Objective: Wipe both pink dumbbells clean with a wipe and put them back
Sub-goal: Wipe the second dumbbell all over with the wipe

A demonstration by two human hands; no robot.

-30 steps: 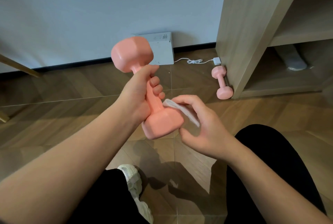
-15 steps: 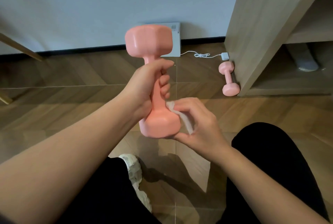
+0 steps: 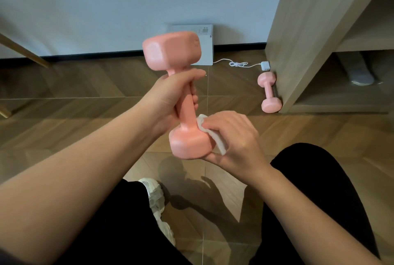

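Since the previous frame, the wipe [image 3: 202, 123] has shifted from the side of the lower weight head up to its shoulder, next to the handle, and the right hand [image 3: 234, 141] has moved with it.

Held dumbbell [image 3: 186, 104]: pink, nearly upright, raised above the floor [image 3: 85, 115] in front of the person. One head points up and far; the other points down and near.

Left hand [image 3: 170, 96]: fingers and thumb are wrapped around the handle just below the upper head.

Right hand: fingers press the folded white wipe against the lower head; the thumb sits under that head, so the wipe is pinched between hand and weight.

Second dumbbell [image 3: 269, 92]: pink, lying on the floor to the far right, touching the base of a wooden shelf unit [image 3: 298, 30].

Other items: a white box [image 3: 206, 51] leans against the far wall, partly hidden by the upper head. A white cable [image 3: 238, 64] runs from it to a small plug [image 3: 265, 66] beside the shelf unit. A white shoe [image 3: 154, 196] shows near the bottom, between dark trouser legs.
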